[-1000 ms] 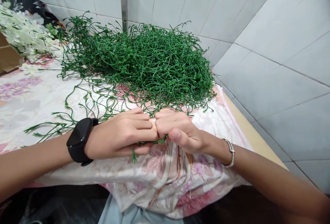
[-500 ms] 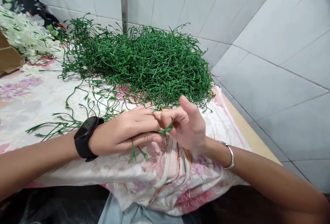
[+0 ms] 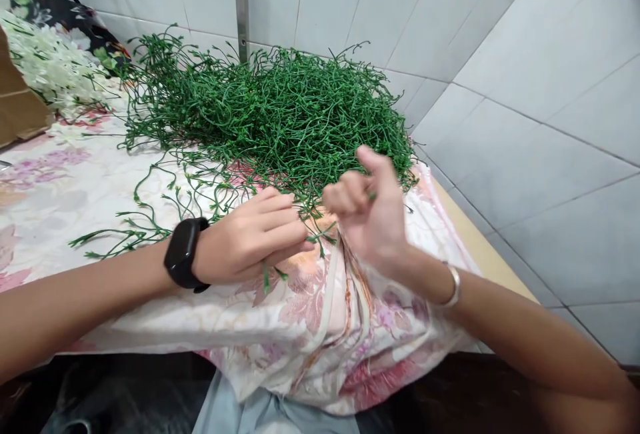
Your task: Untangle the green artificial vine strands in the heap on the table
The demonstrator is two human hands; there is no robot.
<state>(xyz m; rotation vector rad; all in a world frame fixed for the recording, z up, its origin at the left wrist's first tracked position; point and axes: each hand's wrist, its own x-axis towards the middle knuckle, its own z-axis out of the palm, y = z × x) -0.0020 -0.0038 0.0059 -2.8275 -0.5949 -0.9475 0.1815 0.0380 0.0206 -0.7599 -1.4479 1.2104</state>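
Observation:
My left hand [image 3: 255, 237] is closed around several thin green artificial flower stems. Their forked tips [image 3: 323, 231] stick out past the fingertips on the right, and a few stem ends [image 3: 267, 279] hang below the palm. Apart from it, to the right, is my right hand [image 3: 367, 211], slightly blurred, its fingers curled in and its thumb raised. A speck of green shows between thumb and fingers; I cannot tell whether it is a held piece or the pile behind. Loose green stems [image 3: 135, 227] lie beside my left wrist.
A big tangled pile of green stems [image 3: 280, 114] lies against the tiled wall [image 3: 340, 1]. White artificial flowers [image 3: 60, 74] and a cardboard box [image 3: 20, 101] are at the far left. The floral cloth [image 3: 60, 187] covers the table and hangs over its front edge.
My right hand has moved up and away from my left hand, its fingers curling more. My left hand has shifted slightly right and up, still holding the stems.

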